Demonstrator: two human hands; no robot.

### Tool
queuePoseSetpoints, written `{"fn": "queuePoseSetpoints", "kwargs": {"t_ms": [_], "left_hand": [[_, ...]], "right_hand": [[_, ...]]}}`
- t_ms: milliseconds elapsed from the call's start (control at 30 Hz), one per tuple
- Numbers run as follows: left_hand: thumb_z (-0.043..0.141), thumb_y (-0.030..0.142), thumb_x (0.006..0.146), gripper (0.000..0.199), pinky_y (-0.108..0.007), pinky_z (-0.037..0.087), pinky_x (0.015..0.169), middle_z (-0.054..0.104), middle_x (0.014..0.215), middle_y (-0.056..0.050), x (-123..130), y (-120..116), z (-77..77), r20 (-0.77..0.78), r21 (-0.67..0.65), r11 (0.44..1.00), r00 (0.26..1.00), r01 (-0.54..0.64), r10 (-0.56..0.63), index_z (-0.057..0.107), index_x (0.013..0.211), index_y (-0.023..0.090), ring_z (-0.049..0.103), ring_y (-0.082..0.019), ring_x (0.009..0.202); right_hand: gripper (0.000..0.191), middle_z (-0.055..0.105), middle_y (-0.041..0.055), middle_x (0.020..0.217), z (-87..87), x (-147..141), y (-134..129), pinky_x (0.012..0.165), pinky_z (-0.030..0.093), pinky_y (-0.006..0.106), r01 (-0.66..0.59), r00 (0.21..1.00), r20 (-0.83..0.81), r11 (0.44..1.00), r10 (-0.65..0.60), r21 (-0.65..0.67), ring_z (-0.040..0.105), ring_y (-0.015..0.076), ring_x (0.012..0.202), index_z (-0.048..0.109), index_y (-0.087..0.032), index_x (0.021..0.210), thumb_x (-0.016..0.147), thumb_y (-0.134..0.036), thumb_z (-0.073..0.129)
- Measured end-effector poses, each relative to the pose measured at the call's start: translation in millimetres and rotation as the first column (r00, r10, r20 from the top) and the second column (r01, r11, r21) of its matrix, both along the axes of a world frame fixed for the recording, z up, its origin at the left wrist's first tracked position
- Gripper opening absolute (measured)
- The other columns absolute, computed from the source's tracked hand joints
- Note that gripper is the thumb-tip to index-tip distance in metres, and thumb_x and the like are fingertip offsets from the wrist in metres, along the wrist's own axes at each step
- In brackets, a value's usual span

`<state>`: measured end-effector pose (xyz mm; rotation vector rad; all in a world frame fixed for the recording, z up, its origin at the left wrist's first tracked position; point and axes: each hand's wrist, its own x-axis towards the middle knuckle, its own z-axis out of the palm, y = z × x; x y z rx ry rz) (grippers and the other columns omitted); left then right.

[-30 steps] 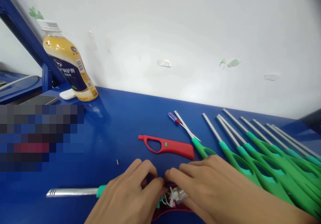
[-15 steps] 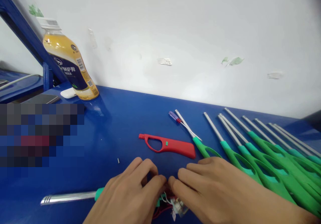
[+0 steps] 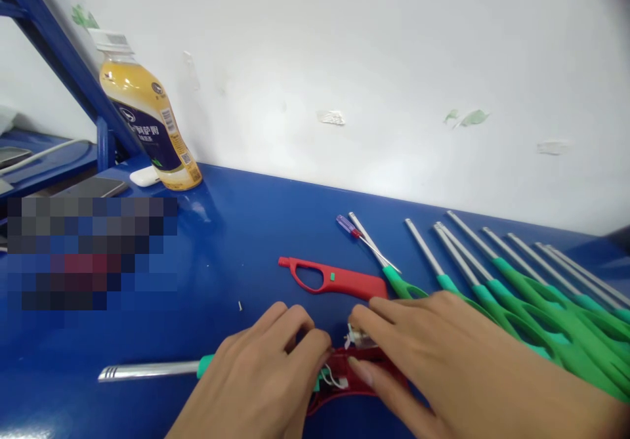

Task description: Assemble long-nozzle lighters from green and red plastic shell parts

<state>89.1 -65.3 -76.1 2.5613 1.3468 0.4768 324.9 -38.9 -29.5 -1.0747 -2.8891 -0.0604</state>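
Note:
My left hand (image 3: 260,373) is closed around an opened long-neck lighter, whose metal tube (image 3: 152,371) points left. Inside its red half-shell (image 3: 339,362) run thin white wires (image 3: 336,381). My right hand (image 3: 438,354) pinches a small silvery, partly clear piece (image 3: 361,339) just above the shell's upper edge; its fingers hide most of it. The right thumb lies over the shell. Beyond both hands rests a loose red handle half (image 3: 354,286) with a trigger loop. A tiny screw (image 3: 240,306) lies left of it.
A screwdriver (image 3: 348,226) with a purple handle rests across one lighter's tube. Several green lighters (image 3: 522,321) are spread at the right. A drink bottle (image 3: 147,124) stands at the back left by a white case (image 3: 144,176) and a phone (image 3: 96,188). A white wall (image 3: 384,65) closes the back.
My right hand has lifted the silvery piece from the near side of the shell to its upper edge, uncovering the red interior. My left hand keeps its hold. The view has shifted slightly.

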Motion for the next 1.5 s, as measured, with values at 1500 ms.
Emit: {"fn": "queuePoseSetpoints", "kwargs": {"t_ms": [1500], "left_hand": [[0.042,-0.001,0.094,0.035,-0.04,0.06,0.064,0.071,0.099,-0.002,-1.7,-5.1,-5.6,0.035,0.208,0.975,0.996,0.078,-0.087,0.062,0.111,0.023,0.068,-0.025,0.082]], "right_hand": [[0.03,0.063,-0.007,0.074,-8.5,-8.2,-2.0,0.05,0.031,0.035,-0.144,0.989,-0.009,0.966,0.149,0.214,0.058,0.0152,0.057,0.052,-0.025,0.092,0.079,0.002,0.055]]}}
